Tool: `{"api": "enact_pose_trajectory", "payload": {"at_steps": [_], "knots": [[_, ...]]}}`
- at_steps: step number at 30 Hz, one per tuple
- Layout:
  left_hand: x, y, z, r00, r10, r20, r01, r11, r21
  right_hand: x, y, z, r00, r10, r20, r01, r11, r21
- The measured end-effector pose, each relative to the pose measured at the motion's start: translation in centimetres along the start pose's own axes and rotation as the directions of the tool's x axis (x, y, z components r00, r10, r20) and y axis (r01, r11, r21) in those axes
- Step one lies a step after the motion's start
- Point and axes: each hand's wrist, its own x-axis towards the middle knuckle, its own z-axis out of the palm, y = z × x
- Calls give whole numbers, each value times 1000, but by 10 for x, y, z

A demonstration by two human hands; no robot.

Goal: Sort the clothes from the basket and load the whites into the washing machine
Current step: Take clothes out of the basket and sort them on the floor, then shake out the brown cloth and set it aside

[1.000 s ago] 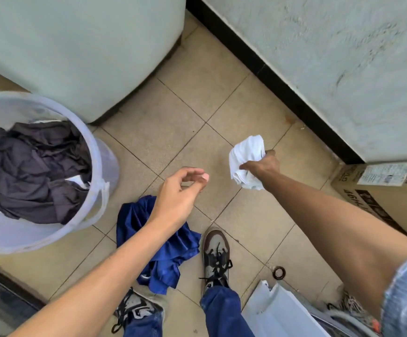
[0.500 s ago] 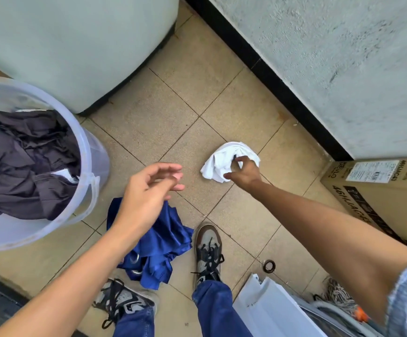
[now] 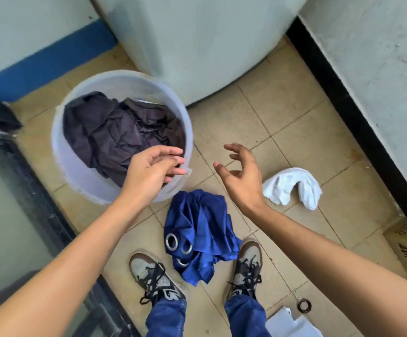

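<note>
One head-worn camera looks steeply down, close over the tiled floor (image 3: pixel 282 122) by the person's feet.

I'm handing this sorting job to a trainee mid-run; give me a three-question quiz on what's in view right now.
1. True or false: the white cloth lies on the floor, held by neither hand.
2. Multiple choice: the blue garment is A) in the basket, B) on the tiles between the shoes and the basket, C) in the right hand.
3. Fill in: the left hand is over the basket's near ____.

Key: 1 true. 2 B. 3 rim; the dark clothes are inside.
</note>
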Motion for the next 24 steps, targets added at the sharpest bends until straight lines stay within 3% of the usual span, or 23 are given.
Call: {"api": "enact_pose_trajectory", "payload": {"at_steps": [3,5,10,13,16,20,24], "knots": [[8,-5,-32,993,-8,-117,3,999,-39,4,-41,35,982,-179,58,181,983,-31],[10,-16,-50,982,-30,-187,18,998,-66,9,-61,59,967,-222,128,234,968,-90],[5,-55,-85,949,-137,-284,94,983,-158,14,-86,122,913,-72,402,228,906,-356],[2,-71,-101,924,-174,-340,98,968,-230,13,-82,155,928,88,363,129,836,-533],[-5,-82,-111,917,-183,-355,86,959,-271,14,-70,177,913,226,341,108,671,-734],[-19,-94,-120,920,-164,-356,56,954,-294,14,-73,183,906,239,348,156,577,-802],[-34,-93,-128,912,-155,-380,27,947,-320,-11,-90,159,882,159,444,251,637,-728]]}}
